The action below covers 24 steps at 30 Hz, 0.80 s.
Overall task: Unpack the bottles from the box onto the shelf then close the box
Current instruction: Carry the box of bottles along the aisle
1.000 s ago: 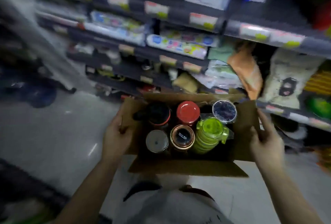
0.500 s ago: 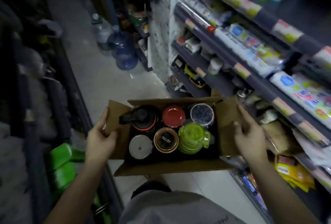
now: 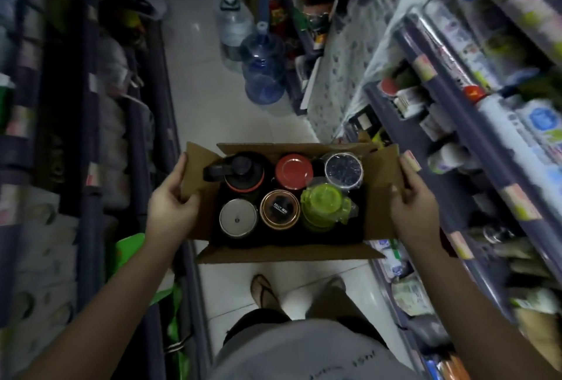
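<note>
I carry an open cardboard box (image 3: 286,253) at waist height in a shop aisle. My left hand (image 3: 171,208) grips its left flap and my right hand (image 3: 415,208) grips its right flap. Several bottles stand upright inside: a black one with a spout lid (image 3: 241,174), a red-lidded one (image 3: 294,171), a clear wrapped one (image 3: 343,170), a silver-lidded one (image 3: 238,220), a copper-rimmed one (image 3: 280,209) and a green one (image 3: 322,206). Stocked shelves (image 3: 456,124) run along my right.
Two large water jugs (image 3: 263,71) stand on the tiled floor ahead, by the right shelving's end. Dark shelving (image 3: 88,136) with wrapped goods lines the left side. A green bag (image 3: 127,250) hangs low on the left. My feet are below the box.
The view has swung from facing the right-hand shelves to looking down the aisle. Both hands keep the same hold on the box, and the bottles have not shifted.
</note>
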Each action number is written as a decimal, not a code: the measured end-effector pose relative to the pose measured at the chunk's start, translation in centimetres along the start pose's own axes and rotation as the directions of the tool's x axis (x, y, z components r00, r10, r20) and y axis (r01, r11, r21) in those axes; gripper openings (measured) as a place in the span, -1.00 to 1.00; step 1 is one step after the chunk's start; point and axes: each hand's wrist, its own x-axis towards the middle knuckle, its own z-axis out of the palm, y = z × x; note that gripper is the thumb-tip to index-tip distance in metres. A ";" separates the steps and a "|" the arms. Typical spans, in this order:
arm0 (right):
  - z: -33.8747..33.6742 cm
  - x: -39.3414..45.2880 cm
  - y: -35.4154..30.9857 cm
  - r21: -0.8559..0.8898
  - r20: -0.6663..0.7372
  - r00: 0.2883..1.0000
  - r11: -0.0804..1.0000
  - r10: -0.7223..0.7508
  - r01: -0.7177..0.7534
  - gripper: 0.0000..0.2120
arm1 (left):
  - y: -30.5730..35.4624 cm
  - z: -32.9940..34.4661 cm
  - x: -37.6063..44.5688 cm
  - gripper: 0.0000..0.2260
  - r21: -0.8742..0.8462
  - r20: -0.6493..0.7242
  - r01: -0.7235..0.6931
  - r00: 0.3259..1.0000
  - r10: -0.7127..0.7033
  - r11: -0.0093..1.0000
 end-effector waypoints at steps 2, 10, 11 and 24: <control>0.9 2.2 -0.3 0.014 0.036 0.999 1.000 -0.010 0.009 -0.51 | -0.1 0.5 1.3 -0.37 -0.025 -0.020 0.030 0.999 -0.031 0.999; 5.7 12.4 1.5 0.128 0.222 0.975 0.991 0.013 -0.042 -0.51 | -1.3 4.7 5.0 -0.38 -0.081 -0.206 0.174 0.961 -0.187 0.981; 6.3 13.6 1.9 0.128 0.244 0.970 0.990 0.021 -0.054 -0.51 | -1.7 5.4 5.5 -0.37 -0.091 -0.218 0.200 0.952 -0.215 0.976; 22.1 21.2 15.4 0.030 0.396 0.908 0.987 0.136 -0.160 -0.47 | -15.5 15.1 15.1 -0.43 -0.033 -0.200 0.261 0.944 -0.262 0.965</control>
